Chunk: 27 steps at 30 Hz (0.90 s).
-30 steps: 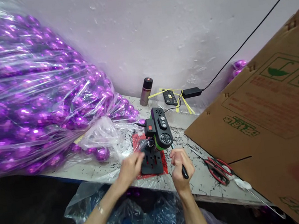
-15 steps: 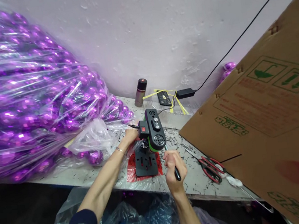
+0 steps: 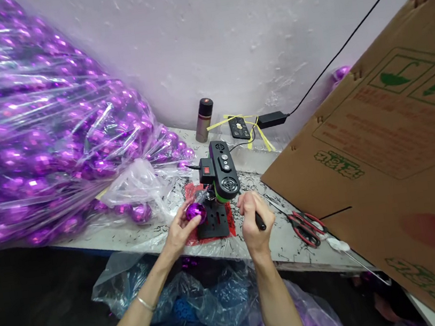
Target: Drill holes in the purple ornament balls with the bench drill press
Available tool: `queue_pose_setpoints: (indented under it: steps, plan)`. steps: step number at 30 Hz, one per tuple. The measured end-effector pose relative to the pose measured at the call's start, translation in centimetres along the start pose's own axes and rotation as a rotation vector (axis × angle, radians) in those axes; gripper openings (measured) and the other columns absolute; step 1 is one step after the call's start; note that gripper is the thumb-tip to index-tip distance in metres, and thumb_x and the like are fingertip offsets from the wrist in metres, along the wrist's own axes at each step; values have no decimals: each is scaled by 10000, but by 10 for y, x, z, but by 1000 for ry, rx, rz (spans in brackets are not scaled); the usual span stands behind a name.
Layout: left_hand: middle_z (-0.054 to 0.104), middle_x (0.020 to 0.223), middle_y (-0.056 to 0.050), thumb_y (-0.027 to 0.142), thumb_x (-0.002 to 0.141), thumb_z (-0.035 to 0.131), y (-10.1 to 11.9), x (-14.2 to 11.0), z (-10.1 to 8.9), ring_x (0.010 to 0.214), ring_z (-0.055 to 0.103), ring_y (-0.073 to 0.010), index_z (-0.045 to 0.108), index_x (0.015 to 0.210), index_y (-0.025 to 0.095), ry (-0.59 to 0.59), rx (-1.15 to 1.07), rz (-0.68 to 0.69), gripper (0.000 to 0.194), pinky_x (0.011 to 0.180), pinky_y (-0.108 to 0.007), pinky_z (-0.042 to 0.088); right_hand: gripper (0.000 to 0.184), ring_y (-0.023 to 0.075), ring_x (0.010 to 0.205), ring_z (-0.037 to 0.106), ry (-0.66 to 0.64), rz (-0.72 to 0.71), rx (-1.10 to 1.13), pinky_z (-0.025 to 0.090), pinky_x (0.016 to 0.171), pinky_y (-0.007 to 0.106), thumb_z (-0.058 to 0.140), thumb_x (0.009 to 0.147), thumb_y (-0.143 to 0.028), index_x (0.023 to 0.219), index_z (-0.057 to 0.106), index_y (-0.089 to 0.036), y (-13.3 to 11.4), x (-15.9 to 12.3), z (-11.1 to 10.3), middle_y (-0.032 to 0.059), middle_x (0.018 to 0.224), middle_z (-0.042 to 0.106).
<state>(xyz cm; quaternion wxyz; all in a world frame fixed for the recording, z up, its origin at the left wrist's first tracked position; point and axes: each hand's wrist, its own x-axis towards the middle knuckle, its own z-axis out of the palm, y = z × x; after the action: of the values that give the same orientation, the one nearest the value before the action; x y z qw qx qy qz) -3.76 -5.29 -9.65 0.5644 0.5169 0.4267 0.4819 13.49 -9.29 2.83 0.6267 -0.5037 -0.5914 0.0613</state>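
Note:
Between the fingers of my left hand [image 3: 180, 230] is a shiny purple ball [image 3: 196, 213], held at the left side of a black device [image 3: 224, 170]. The device has round grilles, buttons and a red switch, and stands on a slotted black base plate [image 3: 212, 220]. Under the plate lies a red sheet [image 3: 230, 220]. My right hand [image 3: 255, 217] is closed in a fist around a black-handled tool [image 3: 260, 221], just right of the device. Most of that tool is hidden by the fingers.
A big clear bag of purple balls [image 3: 56, 137] fills the left. At the back stand a spray can [image 3: 204, 120] and a black power adapter [image 3: 272, 119]. Red-handled scissors [image 3: 306, 228] lie beside a large cardboard box [image 3: 386, 182]. Black scraps litter the table [image 3: 285, 240].
My left hand has come back from behind the device towards me, and a purple ball now shows in its fingers. My right hand keeps its grip on the tool. The view has shifted slightly.

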Motion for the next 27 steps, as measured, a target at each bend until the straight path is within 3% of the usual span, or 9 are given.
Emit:
queue_pose_setpoints:
  steps: [4, 8, 16, 22, 27]
  plan:
    - [705, 1274, -132, 601, 788, 773, -27, 0, 20, 1151, 695, -287, 607, 1289, 199, 6, 217, 149, 663, 1026, -457, 549, 399, 122, 635, 508, -9, -23, -16, 391, 623, 296, 415, 1053, -256, 656, 441, -226, 2, -2, -1, -23, 649, 498]
    - [718, 1231, -125, 524, 782, 825, -40, 9, 26, 1176, 676, -322, 634, 1259, 212, 14, 463, 289, 601, 1058, -517, 514, 373, 116, 628, 502, -16, -42, -18, 387, 604, 287, 413, 1051, -231, 681, 464, -222, 4, -5, -1, -26, 659, 497]
    - [711, 1216, -122, 502, 861, 774, -41, 18, 30, 1138, 691, -308, 586, 1329, 211, 12, 630, 402, 581, 997, -475, 546, 376, 127, 663, 533, -6, -40, 3, 413, 620, 293, 417, 1044, -226, 670, 452, -225, 6, -9, 0, -14, 678, 512]
    - [734, 1164, -128, 507, 877, 754, -36, 15, 29, 1096, 696, -323, 605, 1307, 195, 6, 707, 478, 552, 1023, -515, 526, 372, 123, 671, 531, -18, -41, -1, 415, 629, 290, 414, 1045, -216, 674, 437, -226, 6, -9, 0, -15, 688, 510]
    - [723, 1227, -147, 500, 865, 761, -36, 22, 39, 1169, 678, -338, 617, 1310, 182, 32, 681, 450, 566, 1044, -519, 524, 363, 132, 677, 542, -13, -49, -17, 422, 632, 298, 418, 1039, -220, 679, 456, -226, 6, -10, -1, -8, 694, 531]
